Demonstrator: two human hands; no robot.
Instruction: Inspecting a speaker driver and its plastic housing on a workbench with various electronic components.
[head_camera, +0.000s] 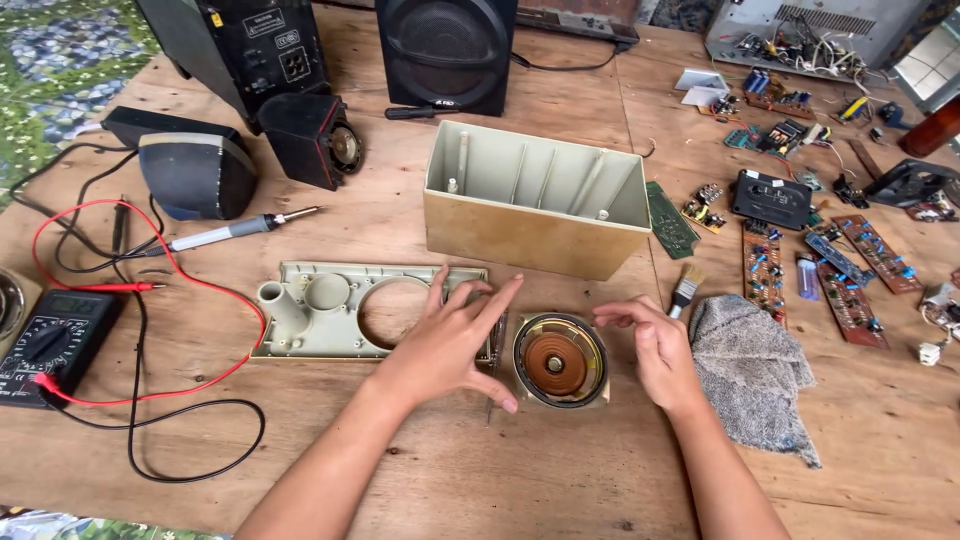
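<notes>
Speaker cone (559, 361) lies between left hand (447, 338) and right hand (655, 345).

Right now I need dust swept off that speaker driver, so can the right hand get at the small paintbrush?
Probably yes. The right hand hovers open beside the paintbrush, which lies bare on the table between the grey cloth and the beige box.

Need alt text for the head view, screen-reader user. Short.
Two bare hands hover over a round copper-coloured speaker driver on a wooden workbench: the left hand rests on a beige plastic front panel with a round hole, the right hand is open beside the driver. Behind stands an empty beige plastic speaker box; a black multimeter lies far left, circuit boards right.
</notes>
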